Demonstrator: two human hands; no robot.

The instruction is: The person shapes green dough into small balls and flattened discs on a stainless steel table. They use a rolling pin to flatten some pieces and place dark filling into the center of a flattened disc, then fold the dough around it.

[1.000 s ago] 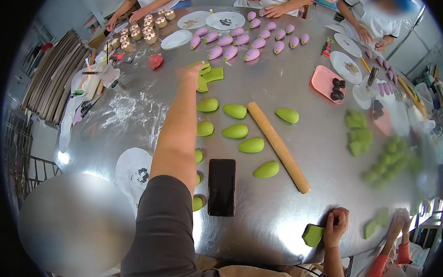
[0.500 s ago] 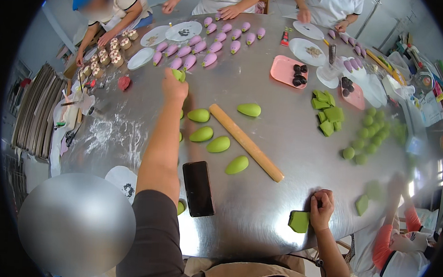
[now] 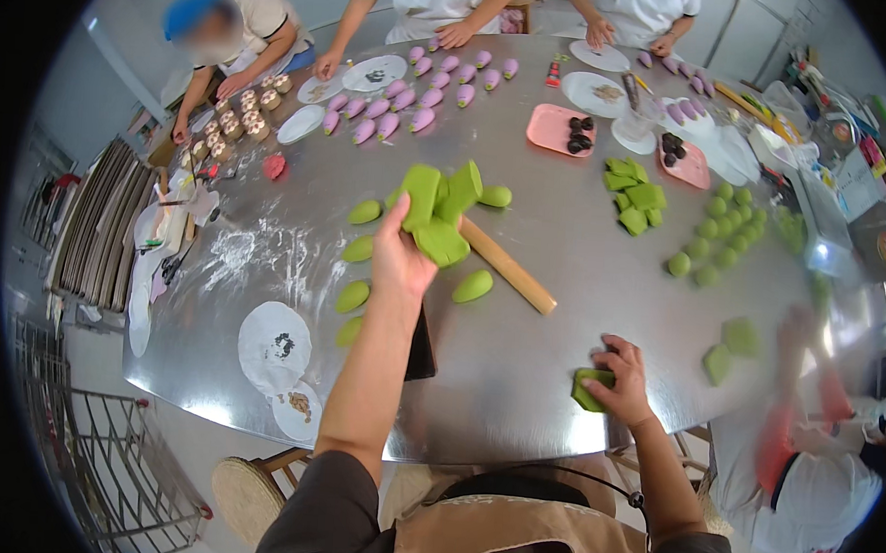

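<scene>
My left hand point(image 3: 404, 264) is raised above the steel table, its fingers round several flat pieces of green dough point(image 3: 440, 242). Lower right, my right hand point(image 3: 626, 378) bends its thumb and fingers round a green dough slab point(image 3: 589, 392) at the table. Under and beside the left hand lie smooth egg-shaped green dough pieces point(image 3: 473, 286). A wooden rolling pin point(image 3: 511, 270) slants down to the right, its upper end hidden by the held dough. My left forearm partly covers a dark phone point(image 3: 422, 354).
Ahead are rows of purple dough shapes point(image 3: 389, 125) and a pink tray point(image 3: 543, 140) with dark balls. Green dough slabs point(image 3: 648, 196) and green balls point(image 3: 708, 227) lie to the right. White papers point(image 3: 272, 340) hold small bits. Co-workers stand across the table and at right.
My left hand has drawn back from near the purple shapes and now holds several green dough pieces. My right hand has taken hold of the slab beside it. The view has shifted.
</scene>
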